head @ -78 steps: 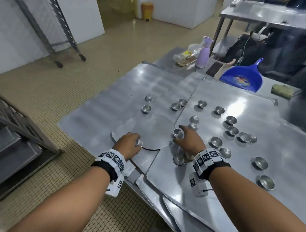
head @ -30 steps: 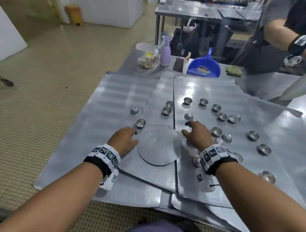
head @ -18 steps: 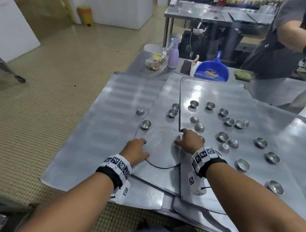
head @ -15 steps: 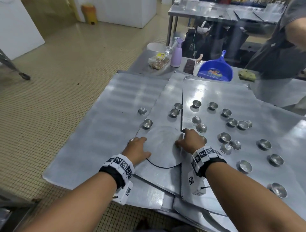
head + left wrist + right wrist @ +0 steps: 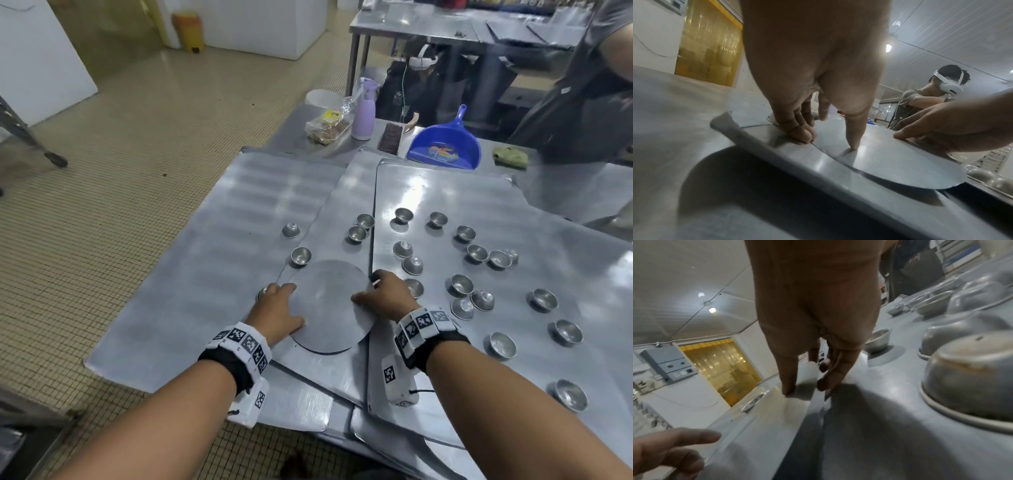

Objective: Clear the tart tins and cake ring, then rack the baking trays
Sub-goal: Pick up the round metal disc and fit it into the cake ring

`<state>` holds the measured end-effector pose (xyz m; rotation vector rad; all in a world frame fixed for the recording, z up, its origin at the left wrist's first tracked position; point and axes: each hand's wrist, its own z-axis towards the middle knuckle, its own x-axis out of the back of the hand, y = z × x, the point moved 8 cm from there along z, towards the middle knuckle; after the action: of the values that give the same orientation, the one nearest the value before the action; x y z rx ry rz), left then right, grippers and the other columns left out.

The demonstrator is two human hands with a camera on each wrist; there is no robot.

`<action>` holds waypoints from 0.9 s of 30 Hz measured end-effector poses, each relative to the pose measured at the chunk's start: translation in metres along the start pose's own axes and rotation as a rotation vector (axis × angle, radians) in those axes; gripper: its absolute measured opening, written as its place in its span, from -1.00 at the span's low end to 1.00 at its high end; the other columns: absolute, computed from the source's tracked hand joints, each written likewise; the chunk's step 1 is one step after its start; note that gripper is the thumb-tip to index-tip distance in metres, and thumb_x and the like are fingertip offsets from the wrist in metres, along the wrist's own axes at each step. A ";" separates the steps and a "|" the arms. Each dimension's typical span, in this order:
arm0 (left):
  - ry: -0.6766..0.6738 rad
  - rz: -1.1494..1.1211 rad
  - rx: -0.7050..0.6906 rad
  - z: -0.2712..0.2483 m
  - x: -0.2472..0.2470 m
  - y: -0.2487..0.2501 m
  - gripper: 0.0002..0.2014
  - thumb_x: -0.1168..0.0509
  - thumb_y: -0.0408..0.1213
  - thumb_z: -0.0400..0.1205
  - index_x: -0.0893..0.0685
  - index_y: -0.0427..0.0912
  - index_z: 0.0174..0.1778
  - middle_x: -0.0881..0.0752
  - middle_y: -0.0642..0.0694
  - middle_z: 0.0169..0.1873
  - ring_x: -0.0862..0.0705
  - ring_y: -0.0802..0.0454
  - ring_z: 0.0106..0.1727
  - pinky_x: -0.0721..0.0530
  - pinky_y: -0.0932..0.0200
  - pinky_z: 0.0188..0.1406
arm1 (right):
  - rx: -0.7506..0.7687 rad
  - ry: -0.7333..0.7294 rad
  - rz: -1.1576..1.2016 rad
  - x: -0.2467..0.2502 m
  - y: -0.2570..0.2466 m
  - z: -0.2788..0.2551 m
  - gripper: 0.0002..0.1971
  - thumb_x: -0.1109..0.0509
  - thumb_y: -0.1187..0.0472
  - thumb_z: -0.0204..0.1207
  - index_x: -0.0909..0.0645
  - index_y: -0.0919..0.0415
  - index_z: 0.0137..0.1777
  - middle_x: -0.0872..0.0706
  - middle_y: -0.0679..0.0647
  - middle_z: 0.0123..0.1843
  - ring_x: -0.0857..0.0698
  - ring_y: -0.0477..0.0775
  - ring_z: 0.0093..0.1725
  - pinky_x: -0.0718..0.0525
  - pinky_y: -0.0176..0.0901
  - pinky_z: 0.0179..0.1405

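Observation:
A flat round metal disc [image 5: 327, 305] lies across the seam of two overlapping baking trays [image 5: 513, 195], its right side resting on the right tray's edge. My left hand [image 5: 287, 301] is at the disc's left rim. In the left wrist view its fingers [image 5: 797, 129] curl against the rim and the thumb presses on top. My right hand [image 5: 366, 289] touches the right rim with fairly straight fingers [image 5: 789, 386], thumb on the disc. Several small tart tins [image 5: 460, 285] are scattered over the trays, one [image 5: 262, 293] just behind my left fingers.
A blue dustpan [image 5: 443, 144], brush [image 5: 388, 138], purple spray bottle [image 5: 363, 113], bread bag [image 5: 327, 126] and green cloth [image 5: 510, 157] sit at the table's far end. Another person [image 5: 582, 85] stands at the far right. The trays overhang the table's near edge.
Both hands left the tart tins they were touching and closed in on the disc's opposite edges. My head view swung to the right and back.

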<state>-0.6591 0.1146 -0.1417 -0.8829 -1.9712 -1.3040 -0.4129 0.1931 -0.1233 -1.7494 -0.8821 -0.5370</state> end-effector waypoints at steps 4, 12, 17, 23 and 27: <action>0.071 -0.059 0.004 -0.003 0.008 0.001 -0.09 -0.53 0.05 0.45 -0.27 0.03 0.70 -0.42 -0.16 0.50 -0.43 -0.19 0.54 -0.48 -0.11 0.54 | 0.039 -0.059 0.275 0.002 0.004 -0.005 -0.51 -0.73 0.10 0.29 -0.56 0.04 0.12 -0.81 0.25 -0.09 -0.84 0.25 -0.13 -0.85 0.17 -0.13; 0.134 -0.506 -0.009 -0.001 0.019 0.008 -0.59 -0.53 -0.23 0.58 -0.69 -0.15 0.34 -0.68 0.08 -0.31 -0.69 0.10 -0.28 -0.65 0.24 -0.23 | 0.059 -0.051 0.448 0.023 0.011 -0.025 -0.50 -0.73 0.12 0.27 -0.62 0.03 0.17 -0.84 0.24 -0.13 -0.85 0.17 -0.20 -0.83 0.02 -0.27; 0.085 -0.685 -0.044 0.003 0.031 0.024 -0.89 -0.54 -0.24 0.58 -0.78 -0.12 -0.04 -0.78 0.07 -0.43 -0.77 0.08 -0.32 -0.61 0.16 -0.23 | 0.035 0.022 0.494 0.031 0.019 -0.030 -0.39 -0.72 -0.08 0.10 -0.69 0.13 0.14 -0.85 0.19 -0.07 -0.86 0.21 -0.09 -0.83 0.22 0.02; 0.071 -0.709 -0.147 0.003 0.050 0.051 -0.82 -0.50 -0.29 0.61 -0.71 -0.34 -0.11 -0.66 -0.03 -0.41 -0.59 0.07 -0.37 -0.55 0.23 -0.35 | 0.063 0.108 0.620 0.047 0.011 -0.043 -0.47 -0.72 -0.01 0.15 -0.68 0.14 0.10 -0.83 0.31 -0.07 -0.84 0.34 -0.08 -0.83 0.35 -0.10; 0.064 -0.763 -0.188 0.003 0.061 0.072 -0.91 -0.47 -0.33 0.65 -0.73 -0.26 -0.12 -0.73 0.08 -0.52 -0.58 0.25 -0.58 -0.47 0.42 -0.60 | 0.097 0.179 0.681 0.065 0.009 -0.057 -0.73 -0.68 0.21 0.36 -0.68 0.26 -0.06 -0.82 0.24 -0.16 -0.80 0.25 -0.15 -0.79 0.10 -0.25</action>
<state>-0.6384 0.1509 -0.0568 -0.1292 -2.2482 -1.9209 -0.3616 0.1580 -0.0623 -1.7463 -0.1515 -0.1862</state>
